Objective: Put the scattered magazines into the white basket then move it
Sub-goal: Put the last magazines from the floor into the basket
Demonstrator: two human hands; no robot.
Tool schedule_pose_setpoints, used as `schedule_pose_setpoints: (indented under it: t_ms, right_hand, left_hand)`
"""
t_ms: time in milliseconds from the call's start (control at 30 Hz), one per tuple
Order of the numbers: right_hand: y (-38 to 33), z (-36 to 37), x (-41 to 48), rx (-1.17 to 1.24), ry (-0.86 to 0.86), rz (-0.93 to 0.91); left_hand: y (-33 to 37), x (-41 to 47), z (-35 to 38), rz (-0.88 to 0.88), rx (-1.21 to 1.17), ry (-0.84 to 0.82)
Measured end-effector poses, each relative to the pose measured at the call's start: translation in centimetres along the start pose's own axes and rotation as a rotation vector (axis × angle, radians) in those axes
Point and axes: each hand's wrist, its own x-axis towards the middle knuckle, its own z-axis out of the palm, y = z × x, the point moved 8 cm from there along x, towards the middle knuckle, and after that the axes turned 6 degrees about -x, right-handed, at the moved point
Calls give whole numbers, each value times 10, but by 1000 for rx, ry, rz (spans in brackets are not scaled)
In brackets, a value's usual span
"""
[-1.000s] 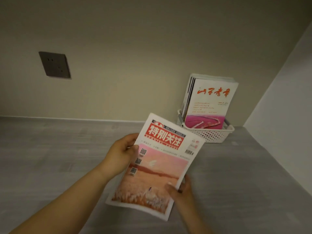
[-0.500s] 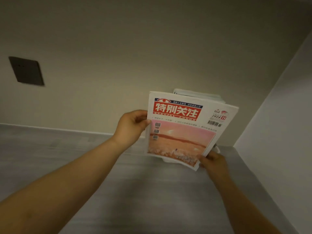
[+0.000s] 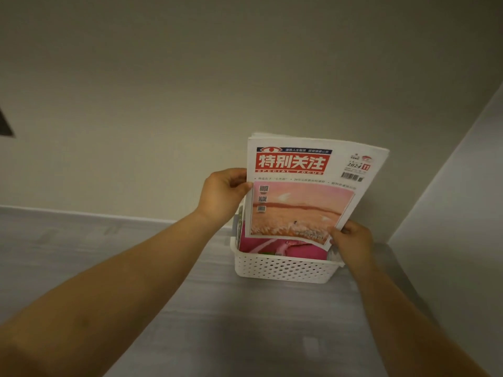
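Note:
A magazine (image 3: 304, 191) with a red title block and a pink sunset cover stands upright just above the white perforated basket (image 3: 285, 269), which sits near the back right corner of the grey surface. My left hand (image 3: 223, 197) grips the magazine's left edge. My right hand (image 3: 351, 242) pinches its lower right corner, right beside the basket's right rim. Behind it, several other magazines (image 3: 268, 244) stand in the basket, mostly hidden; only a pink cover strip and page edges show.
The beige back wall (image 3: 245, 77) rises directly behind the basket and a pale side wall (image 3: 457, 200) closes in on the right. A dark wall plate (image 3: 5, 126) shows at the far left edge. The grey wood-grain surface (image 3: 81, 246) stretches left and toward me.
Both hands carried the magazine from low over the surface up and toward the back right, turning it upright. It now hangs over the basket in front of the other magazines.

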Motion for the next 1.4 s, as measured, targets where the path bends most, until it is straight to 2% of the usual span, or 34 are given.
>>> schedule_pose_setpoints:
  t_ms: [167, 333, 500, 567, 633, 667, 767, 833, 1033, 1133, 1233, 1333, 1400]
  right_hand:
    - [35, 27, 13, -44, -83, 112]
    - [42, 34, 26, -64, -61, 118]
    - [39, 32, 30, -61, 43, 22]
    - [36, 26, 31, -15, 136, -15]
    - [33, 17, 38, 68, 213, -7]
    - [30, 15, 44, 113, 193, 6]
    - [22, 27, 64, 255, -25, 88]
    - [19, 35, 72, 211, -111, 122]
    - [22, 43, 77, 231, -90, 117]
    - [24, 39, 76, 185, -153, 79]
    - [30, 28, 71, 26, -236, 27]
    - [68, 17, 67, -50, -283, 226]
    - [85, 25, 57, -20, -417, 317]
  left_hand:
    - [-33, 4, 14, -39, 110, -19]
    - [-59, 10, 22, -98, 321, -62]
    - [-68, 20, 17, -142, 379, 82]
    - [-70, 23, 16, -140, 317, 137]
    - [-77, 27, 22, -193, 205, 65]
    - [-80, 28, 29, -226, 150, -4]
    - [-80, 35, 49, -248, -73, -159]
    - [-76, 40, 58, -225, -139, -203]
    - [-79, 47, 61, -132, -136, -170]
    - [-82, 46, 58, -134, -100, -151]
    - [-105, 36, 48, -304, 3, -133]
    - [-143, 14, 30, -606, 175, -120]
    - [-163, -5, 29, -788, 160, -191]
